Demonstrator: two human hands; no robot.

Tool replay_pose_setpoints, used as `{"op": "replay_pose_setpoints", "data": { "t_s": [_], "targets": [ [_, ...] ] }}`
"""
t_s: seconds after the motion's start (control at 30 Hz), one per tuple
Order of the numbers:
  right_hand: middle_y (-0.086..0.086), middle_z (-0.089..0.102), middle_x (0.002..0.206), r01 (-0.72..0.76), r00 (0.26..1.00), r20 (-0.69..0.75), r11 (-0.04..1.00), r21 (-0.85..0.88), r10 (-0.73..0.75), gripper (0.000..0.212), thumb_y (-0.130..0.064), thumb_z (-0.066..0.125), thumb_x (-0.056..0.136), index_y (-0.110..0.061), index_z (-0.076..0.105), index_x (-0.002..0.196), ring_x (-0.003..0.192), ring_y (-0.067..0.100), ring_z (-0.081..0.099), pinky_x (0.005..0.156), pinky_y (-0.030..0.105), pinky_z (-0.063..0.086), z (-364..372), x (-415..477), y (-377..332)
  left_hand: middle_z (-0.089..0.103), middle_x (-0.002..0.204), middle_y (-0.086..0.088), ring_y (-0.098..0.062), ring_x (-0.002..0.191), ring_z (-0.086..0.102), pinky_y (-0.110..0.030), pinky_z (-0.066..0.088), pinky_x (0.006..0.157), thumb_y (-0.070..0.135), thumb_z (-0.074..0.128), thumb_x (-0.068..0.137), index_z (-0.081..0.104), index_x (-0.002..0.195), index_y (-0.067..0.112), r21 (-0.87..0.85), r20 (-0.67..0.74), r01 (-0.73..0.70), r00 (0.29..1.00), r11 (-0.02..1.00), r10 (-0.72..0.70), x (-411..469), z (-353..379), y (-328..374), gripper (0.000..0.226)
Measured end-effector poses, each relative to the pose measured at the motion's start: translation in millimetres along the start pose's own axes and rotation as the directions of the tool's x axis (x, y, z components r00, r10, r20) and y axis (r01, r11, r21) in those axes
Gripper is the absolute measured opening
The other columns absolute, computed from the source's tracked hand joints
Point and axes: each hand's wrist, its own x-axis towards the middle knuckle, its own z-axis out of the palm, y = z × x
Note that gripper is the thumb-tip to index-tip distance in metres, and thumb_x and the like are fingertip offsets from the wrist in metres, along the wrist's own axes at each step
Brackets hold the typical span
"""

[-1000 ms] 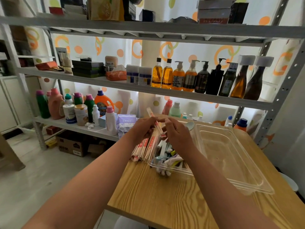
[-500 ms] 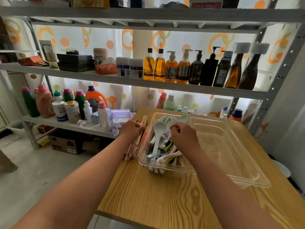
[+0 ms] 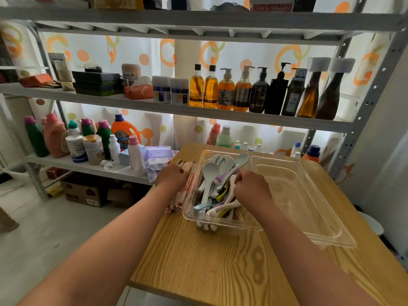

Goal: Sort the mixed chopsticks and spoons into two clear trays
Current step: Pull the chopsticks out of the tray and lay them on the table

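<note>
A small clear tray [image 3: 220, 224] on the wooden table holds a heap of plastic spoons [image 3: 209, 173] in white, grey, lilac and yellow. Left of it lies a pile of paper-wrapped chopsticks [image 3: 184, 196] on the table. My left hand [image 3: 172, 176] lies on the far end of that pile, fingers curled over the wrappers. My right hand [image 3: 251, 184] is inside the small tray, its fingers curled round the handle of a pale grey spoon [image 3: 241, 159]. A larger clear tray [image 3: 309, 195] lies to the right with nothing in it.
The wooden table [image 3: 220, 261] stands against a grey metal shelf rack [image 3: 198, 107] with bottles and boxes. Detergent bottles [image 3: 123, 131] fill the low shelf at left. Cardboard boxes [image 3: 86, 193] sit on the floor beside the table's left edge.
Both hands came down from holding a wrapped chopstick pair in the air. The left hand carried it to the pile beside the tray; the right hand dropped into the spoons.
</note>
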Motion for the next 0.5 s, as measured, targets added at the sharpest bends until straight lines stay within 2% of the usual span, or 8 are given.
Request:
{"op": "replay_pose_setpoints", "data": {
  "t_s": [0.1, 0.2, 0.27, 0.4, 0.5],
  "targets": [
    [0.009, 0.061, 0.11, -0.047, 0.986, 0.141, 0.962, -0.269, 0.087, 0.034, -0.023, 0.061, 0.086, -0.012, 0.055, 0.117, 0.098, 0.025, 0.057, 0.076, 0.031, 0.045, -4, -6, -5, 0.067, 0.1, -0.011, -0.027, 0.092, 0.06, -0.029, 0.041, 0.071, 0.033, 0.046, 0.094, 0.069, 0.102, 0.007, -0.014, -0.069, -0.037, 0.997, 0.999, 0.036, -6, -3, 12, 0.035],
    [0.008, 0.056, 0.121, -0.013, 0.962, 0.235, 0.882, -0.47, 0.139, 0.041, -0.034, 0.062, 0.087, -0.015, 0.052, 0.121, 0.112, 0.027, 0.05, 0.087, 0.034, 0.04, -7, -11, -9, 0.068, 0.091, -0.01, -0.026, 0.086, 0.061, -0.031, 0.044, 0.071, 0.034, 0.043, 0.093, 0.069, 0.089, 0.008, -0.064, -0.038, -0.057, 0.998, 0.996, 0.054, -11, -1, 22, 0.036],
    [0.008, 0.055, 0.121, 0.026, 0.945, 0.289, 0.848, -0.529, 0.152, 0.042, -0.035, 0.061, 0.086, -0.016, 0.051, 0.122, 0.115, 0.028, 0.047, 0.089, 0.037, 0.035, -3, -13, -9, 0.066, 0.083, -0.008, -0.026, 0.082, 0.062, -0.03, 0.045, 0.07, 0.036, 0.044, 0.091, 0.065, 0.079, 0.011, -0.088, 0.019, -0.062, 0.998, 0.994, 0.064, -14, 5, 26, 0.035],
    [0.009, 0.053, 0.126, 0.078, 0.928, 0.332, 0.783, -0.617, 0.169, 0.039, -0.03, 0.055, 0.089, -0.019, 0.05, 0.126, 0.121, 0.03, 0.039, 0.093, 0.042, 0.028, 8, -16, -8, 0.066, 0.092, -0.008, -0.026, 0.086, 0.062, -0.038, 0.052, 0.08, 0.05, 0.043, 0.092, 0.061, 0.098, 0.012, -0.147, 0.048, -0.056, 0.997, 0.988, 0.064, -16, 18, 27, 0.042],
    [0.008, 0.052, 0.128, 0.063, 0.938, 0.3, 0.767, -0.638, 0.173, 0.039, -0.028, 0.054, 0.089, -0.02, 0.05, 0.127, 0.123, 0.03, 0.037, 0.093, 0.041, 0.027, 13, -15, -7, 0.066, 0.091, -0.011, -0.027, 0.085, 0.062, -0.038, 0.053, 0.079, 0.05, 0.042, 0.094, 0.062, 0.095, 0.01, -0.125, 0.026, -0.071, 0.997, 0.99, 0.075, -15, 19, 26, 0.045]
  ]
}}
